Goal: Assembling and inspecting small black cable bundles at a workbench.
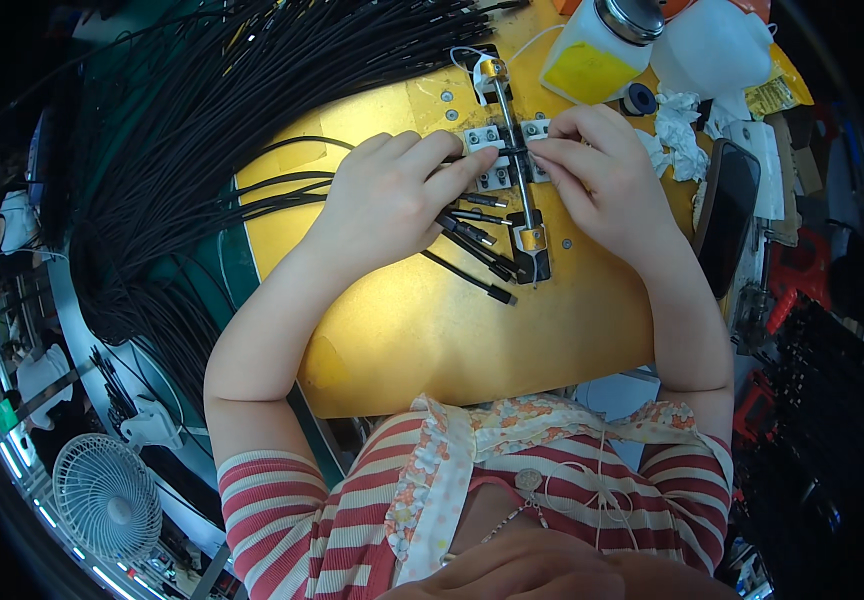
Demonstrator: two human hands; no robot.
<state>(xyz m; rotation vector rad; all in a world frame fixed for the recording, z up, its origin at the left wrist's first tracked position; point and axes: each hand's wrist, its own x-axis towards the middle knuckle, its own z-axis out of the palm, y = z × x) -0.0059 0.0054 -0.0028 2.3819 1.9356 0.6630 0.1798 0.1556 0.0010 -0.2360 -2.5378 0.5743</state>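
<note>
My left hand [387, 195] is closed round several black cables [467, 235], whose plug ends stick out below the palm toward me. Its thumb and index finger reach one cable end lying across a metal fixture [493, 180]. From the other side, my right hand [607, 170] has thumb and fingers pinched at the same small black end, next to the fixture's right block [534, 128]. What exactly lies between the right fingertips is mostly hidden. A thin steel rod [525, 195] runs over the fixture between both hands, held by brass-coloured end mounts.
A thick bundle of black cables [152, 150] spreads over the left and far side of the gold-coloured work plate [452, 345]. At right are a white jar with a metal lid [597, 55], crumpled tissue [680, 130] and a phone [727, 215]. A white fan [109, 497] stands lower left.
</note>
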